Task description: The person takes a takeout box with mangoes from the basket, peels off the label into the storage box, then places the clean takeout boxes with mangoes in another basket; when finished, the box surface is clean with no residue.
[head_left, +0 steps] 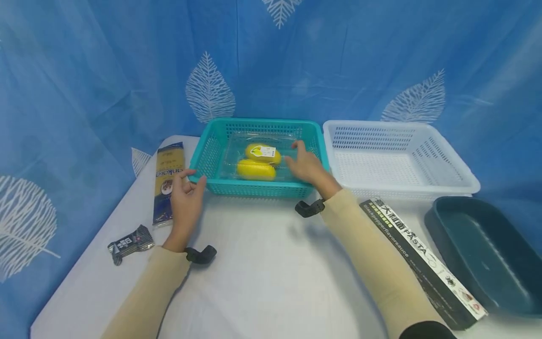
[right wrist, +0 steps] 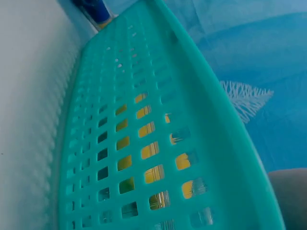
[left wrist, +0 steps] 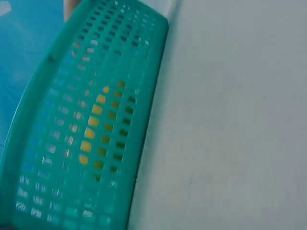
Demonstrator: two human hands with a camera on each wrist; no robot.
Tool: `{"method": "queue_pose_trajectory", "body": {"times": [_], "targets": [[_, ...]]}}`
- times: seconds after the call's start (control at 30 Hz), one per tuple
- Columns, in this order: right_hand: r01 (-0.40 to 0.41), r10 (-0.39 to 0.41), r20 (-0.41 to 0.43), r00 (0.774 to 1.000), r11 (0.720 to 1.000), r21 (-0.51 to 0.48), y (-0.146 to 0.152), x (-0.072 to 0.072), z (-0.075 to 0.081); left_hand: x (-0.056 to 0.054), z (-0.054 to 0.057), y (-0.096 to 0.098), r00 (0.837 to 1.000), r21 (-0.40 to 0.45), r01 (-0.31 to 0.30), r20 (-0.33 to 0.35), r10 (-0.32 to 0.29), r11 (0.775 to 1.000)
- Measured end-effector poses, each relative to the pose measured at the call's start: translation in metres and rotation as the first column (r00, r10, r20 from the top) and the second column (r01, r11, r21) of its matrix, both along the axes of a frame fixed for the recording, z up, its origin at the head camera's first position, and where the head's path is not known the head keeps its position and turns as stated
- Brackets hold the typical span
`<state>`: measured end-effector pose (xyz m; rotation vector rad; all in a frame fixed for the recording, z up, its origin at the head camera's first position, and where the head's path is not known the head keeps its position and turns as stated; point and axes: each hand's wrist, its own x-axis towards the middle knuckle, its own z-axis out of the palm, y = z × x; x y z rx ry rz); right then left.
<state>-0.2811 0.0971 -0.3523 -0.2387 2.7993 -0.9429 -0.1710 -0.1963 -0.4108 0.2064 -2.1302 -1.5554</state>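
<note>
A teal basket (head_left: 258, 188) stands at the back middle of the table. In it lies a clear plastic box (head_left: 288, 139) holding two yellow fruits (head_left: 256, 170), the rear one under a white label. At the basket's front left corner my left hand (head_left: 186, 202) holds the rim between thumb and fingers. My right hand (head_left: 308, 165) reaches over the basket's right end, fingers spread and loosely bent above the box's right side. Both wrist views show the basket's perforated front wall (left wrist: 103, 115), with yellow behind its holes.
A white basket (head_left: 381, 174) adjoins on the right. Before it lie a black pasta box (head_left: 423, 259) and a dark green tray (head_left: 487, 249). On the left are a blue and gold pasta packet (head_left: 170, 160) and a small black wrapped snack (head_left: 131, 242). A blue curtain (head_left: 139, 70) hangs behind.
</note>
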Motion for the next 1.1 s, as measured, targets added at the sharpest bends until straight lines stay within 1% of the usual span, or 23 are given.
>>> {"method": "queue_pose_trajectory", "body": {"times": [0.1,0.17,0.23,0.33,0.4,0.43,0.53,0.63,0.67,0.87,0.9,1.0,1.1], "targets": [[0.004,-0.004,0.026,1.000,1.000,-0.015,-0.003,-0.005,-0.005,-0.001,-0.002,0.001,1.000,0.081,0.014,-0.008,-0.013,0.997],[0.010,-0.009,0.033,0.999,1.000,-0.025,-0.003,-0.007,-0.004,-0.002,0.001,0.004,1.000,0.124,0.013,-0.008,-0.012,0.992],[0.013,-0.011,0.042,0.999,0.999,-0.036,-0.003,-0.009,-0.003,-0.001,0.008,0.008,1.000,0.157,0.003,0.001,-0.004,0.988],[0.023,-0.019,0.074,0.997,0.999,-0.046,-0.002,-0.010,-0.002,0.008,0.022,0.015,0.999,0.185,-0.018,0.035,0.011,0.983],[0.036,-0.031,0.087,0.996,0.998,-0.053,-0.002,-0.008,-0.001,0.013,0.031,0.018,0.999,0.202,-0.011,0.045,0.002,0.979],[0.043,-0.037,0.090,0.995,0.997,-0.059,-0.002,-0.007,-0.001,0.015,0.034,0.020,0.999,0.209,-0.007,0.047,-0.003,0.978],[0.057,-0.047,0.101,0.994,0.994,-0.098,-0.001,-0.005,-0.002,0.017,0.036,0.021,0.999,0.224,0.005,0.044,-0.015,0.974],[0.060,-0.046,0.107,0.993,0.989,-0.134,-0.001,-0.005,-0.003,0.017,0.036,0.022,0.999,0.221,0.000,0.047,-0.011,0.975],[0.062,-0.046,0.110,0.993,0.988,-0.143,0.000,-0.005,-0.003,0.015,0.033,0.021,0.999,0.221,-0.003,0.048,-0.008,0.975],[0.077,-0.054,0.125,0.991,0.979,-0.188,0.003,-0.003,-0.003,0.001,0.009,0.013,0.999,0.230,-0.019,0.049,0.008,0.973],[0.078,-0.053,0.126,0.991,0.977,-0.200,0.003,-0.003,-0.003,0.001,0.007,0.012,0.999,0.230,-0.022,0.044,0.012,0.973],[0.075,-0.045,0.129,0.991,0.969,-0.236,0.004,-0.003,-0.002,0.001,0.004,0.012,0.999,0.225,-0.030,0.030,0.024,0.974],[0.079,-0.049,0.121,0.992,0.962,-0.261,0.003,-0.002,-0.002,0.002,0.003,0.011,0.999,0.229,-0.028,0.024,0.023,0.973]]}}
